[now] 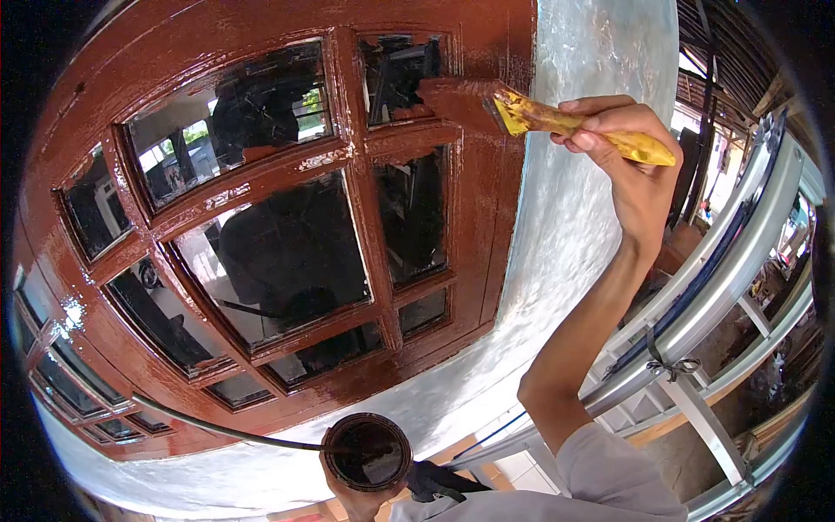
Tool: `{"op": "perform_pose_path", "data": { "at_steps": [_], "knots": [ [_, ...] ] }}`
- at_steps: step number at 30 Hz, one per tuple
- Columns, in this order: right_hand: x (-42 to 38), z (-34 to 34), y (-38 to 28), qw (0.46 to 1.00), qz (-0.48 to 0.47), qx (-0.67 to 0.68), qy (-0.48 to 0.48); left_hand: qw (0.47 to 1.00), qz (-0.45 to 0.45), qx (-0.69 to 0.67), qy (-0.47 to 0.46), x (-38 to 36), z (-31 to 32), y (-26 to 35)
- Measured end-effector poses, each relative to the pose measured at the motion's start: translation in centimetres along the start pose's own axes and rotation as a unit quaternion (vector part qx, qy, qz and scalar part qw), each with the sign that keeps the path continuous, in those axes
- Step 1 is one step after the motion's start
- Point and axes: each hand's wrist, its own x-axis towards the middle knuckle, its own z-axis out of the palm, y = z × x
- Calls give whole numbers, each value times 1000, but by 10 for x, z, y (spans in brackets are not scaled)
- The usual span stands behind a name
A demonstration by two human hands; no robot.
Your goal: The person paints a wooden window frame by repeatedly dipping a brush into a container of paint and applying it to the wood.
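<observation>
My right hand [622, 143] is closed around the yellow handle of a paintbrush [639, 148]. The bristles, coated in brown, touch the red-brown window frame [483, 178] near its upper right pane. Below, my left hand [352, 496] holds a round can [367, 452] with dark brown paint inside; most of its fingers are hidden behind the can. Wet, glossy paint shines on the frame, and brown smears show on some of the glass panes [278, 252].
A pale grey wall [557, 209] borders the frame on the right and below. Metal rails [731, 252] with a dark tie stand at the right. A thin dark rod or hose [226, 429] runs from the frame to the can. Tiles show below.
</observation>
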Motion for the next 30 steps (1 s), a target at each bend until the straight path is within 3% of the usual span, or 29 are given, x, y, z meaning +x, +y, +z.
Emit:
{"op": "perform_pose_path", "data": {
  "at_steps": [4, 7, 13, 19, 22, 25, 30],
  "knots": [
    [-1, 1, 6, 999, -39, 4, 26, 999, 32, 15, 6, 0, 1, 0],
    [1, 4, 6, 1000, -27, -9, 9, 999, -14, -52, -7, 2, 1, 11],
    [-2, 1, 6, 1000, -10, 6, 9, 998, 45, 45, 22, -3, -8, -12],
    [1, 5, 1, 1000, -19, -6, -16, 999, 33, -30, 3, 1, -6, 1],
    [0, 7, 3, 1000, -18, 5, -12, 999, 15, 36, 16, -2, -3, -1],
    [-1, 5, 4, 1000, -24, -15, -10, 1000, 12, -11, -15, 0, -3, 7],
    [-11, -5, 0, 998, -8, 36, 55, 1000, 17, -11, 1, 0, -1, 13]
  ]
}}
